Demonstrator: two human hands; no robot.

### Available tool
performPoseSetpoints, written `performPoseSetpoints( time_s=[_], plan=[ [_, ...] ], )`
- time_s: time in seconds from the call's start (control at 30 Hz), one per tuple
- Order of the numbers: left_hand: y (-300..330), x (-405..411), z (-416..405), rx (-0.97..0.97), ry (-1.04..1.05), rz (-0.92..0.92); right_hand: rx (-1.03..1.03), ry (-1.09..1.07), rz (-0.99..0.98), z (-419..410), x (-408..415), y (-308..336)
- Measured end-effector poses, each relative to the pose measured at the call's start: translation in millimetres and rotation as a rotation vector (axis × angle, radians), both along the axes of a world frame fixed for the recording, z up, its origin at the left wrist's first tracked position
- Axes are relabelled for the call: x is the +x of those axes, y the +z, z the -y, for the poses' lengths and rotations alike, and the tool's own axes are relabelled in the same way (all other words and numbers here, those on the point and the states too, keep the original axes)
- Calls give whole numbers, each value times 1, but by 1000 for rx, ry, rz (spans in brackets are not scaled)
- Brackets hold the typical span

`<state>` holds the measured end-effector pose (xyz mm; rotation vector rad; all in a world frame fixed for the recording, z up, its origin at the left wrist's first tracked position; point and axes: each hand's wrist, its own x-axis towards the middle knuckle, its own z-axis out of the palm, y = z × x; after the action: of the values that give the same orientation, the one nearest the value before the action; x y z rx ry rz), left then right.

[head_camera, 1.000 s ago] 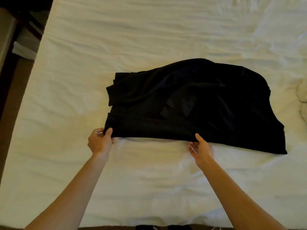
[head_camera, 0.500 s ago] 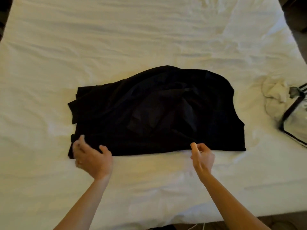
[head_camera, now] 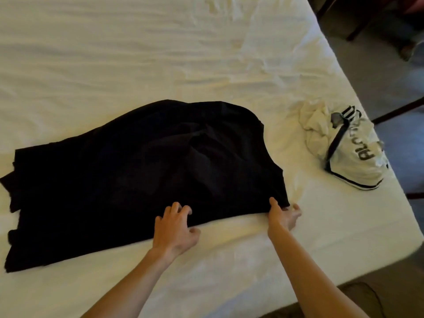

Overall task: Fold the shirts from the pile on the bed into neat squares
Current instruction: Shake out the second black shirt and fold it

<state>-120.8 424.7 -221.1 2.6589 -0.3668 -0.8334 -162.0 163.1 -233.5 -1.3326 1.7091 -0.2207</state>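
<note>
On the white sheeted bed (head_camera: 114, 65), the limp black cotton shirt (head_camera: 142, 171) looks light and floppy; the right hand (head_camera: 281, 218) pinches its near corner, the left hand (head_camera: 173, 228) hovers loosely curled, holding nothing.

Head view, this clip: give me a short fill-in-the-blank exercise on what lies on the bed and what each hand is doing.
1. The shirt spread before the person is ____ in colour.
2. The right hand pinches the shirt's near ____ corner.
3. The white jersey with dark lettering lies near the bed's ____ edge.
4. The left hand has its fingertips on the ____.

Missing words: black; right; right; shirt
</note>
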Motion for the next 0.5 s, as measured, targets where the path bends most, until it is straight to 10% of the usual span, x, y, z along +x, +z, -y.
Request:
performPoseSetpoints(
  time_s=[0.17,0.5],
  plan=[
    [3,33,36,-258,-273,339,-639,787,-163,6,-4,1],
    [-15,143,108,145,-428,225,-275,1262,-188,73,18,-9]
  ],
)
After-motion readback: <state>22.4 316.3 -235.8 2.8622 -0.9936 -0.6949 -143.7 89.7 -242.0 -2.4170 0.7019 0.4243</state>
